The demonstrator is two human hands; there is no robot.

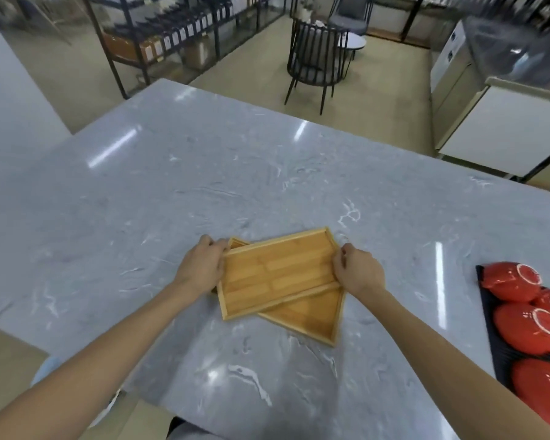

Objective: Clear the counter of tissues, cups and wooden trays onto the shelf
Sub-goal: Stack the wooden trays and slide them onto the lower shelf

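Two wooden trays lie stacked askew on the grey marble counter (pixel 235 173). The upper tray (pixel 273 274) sits crosswise over the lower tray (pixel 311 315), whose corners stick out at the top left and bottom right. My left hand (pixel 204 268) grips the upper tray's left short edge. My right hand (pixel 358 269) grips its right short edge. Both trays hold nothing. No tissues show.
A black tray (pixel 489 328) with several upturned red cups (pixel 521 325) sits at the counter's right edge. Beyond the counter stand a black metal shelf (pixel 159 36) with bottles and boxes, a dark chair (pixel 318 58), and white cabinets (pixel 502 128) on the right.
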